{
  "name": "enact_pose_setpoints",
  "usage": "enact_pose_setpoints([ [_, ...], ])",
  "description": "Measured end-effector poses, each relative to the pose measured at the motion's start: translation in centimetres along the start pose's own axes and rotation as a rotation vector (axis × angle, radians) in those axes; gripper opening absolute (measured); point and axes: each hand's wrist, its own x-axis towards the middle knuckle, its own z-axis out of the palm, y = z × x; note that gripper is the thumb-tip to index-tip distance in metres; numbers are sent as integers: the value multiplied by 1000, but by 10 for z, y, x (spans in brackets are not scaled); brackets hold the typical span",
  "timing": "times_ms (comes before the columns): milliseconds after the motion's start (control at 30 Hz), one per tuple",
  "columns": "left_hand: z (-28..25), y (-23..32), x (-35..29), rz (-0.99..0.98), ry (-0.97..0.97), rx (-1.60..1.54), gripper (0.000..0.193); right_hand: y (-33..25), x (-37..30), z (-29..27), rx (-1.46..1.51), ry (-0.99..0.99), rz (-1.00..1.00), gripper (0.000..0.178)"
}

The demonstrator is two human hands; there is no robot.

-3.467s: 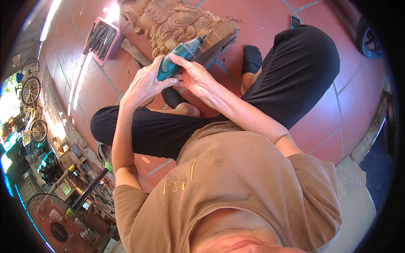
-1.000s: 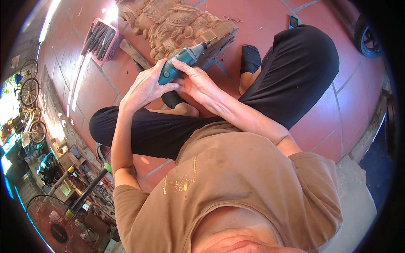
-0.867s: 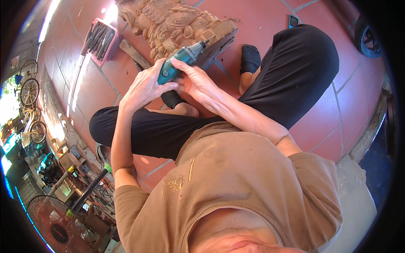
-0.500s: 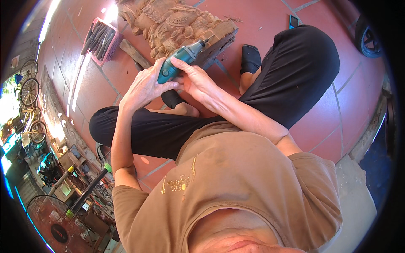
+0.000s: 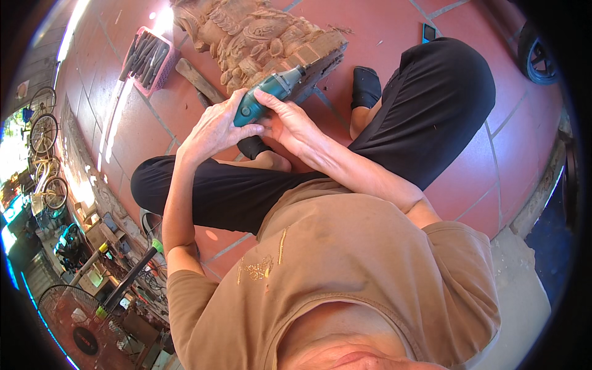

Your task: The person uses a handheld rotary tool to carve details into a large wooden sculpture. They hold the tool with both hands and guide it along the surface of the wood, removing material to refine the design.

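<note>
A green rotary tool (image 5: 266, 94) with a grey nose is held between both hands, its front end pointing away and to the right. My left hand (image 5: 213, 128) closes on its rear end from the left. From the right, my right hand (image 5: 291, 125) grips the body, thumb along the top and the other fingers mostly hidden underneath. Just beyond the tool lies a brown carved wooden piece (image 5: 259, 40) with deep relief and a flat-cut end. The tool's nose overlaps that end in the view; I cannot tell whether they touch.
A pink basket (image 5: 161, 71) of chisel-like tools stands at the far left, beside a wooden mallet-like stick (image 5: 198, 80). My crossed legs in black trousers (image 5: 431, 105) flank the work. A phone (image 5: 429, 32) lies on the tiles, far right. A fan (image 5: 80, 327) stands lower left.
The rotary tool has shifted slightly to the right with both hands. Its thin bit, visible before at the nose, can no longer be made out.
</note>
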Motion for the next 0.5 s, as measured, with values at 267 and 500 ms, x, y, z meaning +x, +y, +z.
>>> enact_pose_setpoints([
  [267,-2,2,0,-13,-8,-6,73,-1,1,1,0,7,4,38],
  [500,-5,3,1,-59,-25,-32,74,-1,3,4,-6,9,-19,36],
])
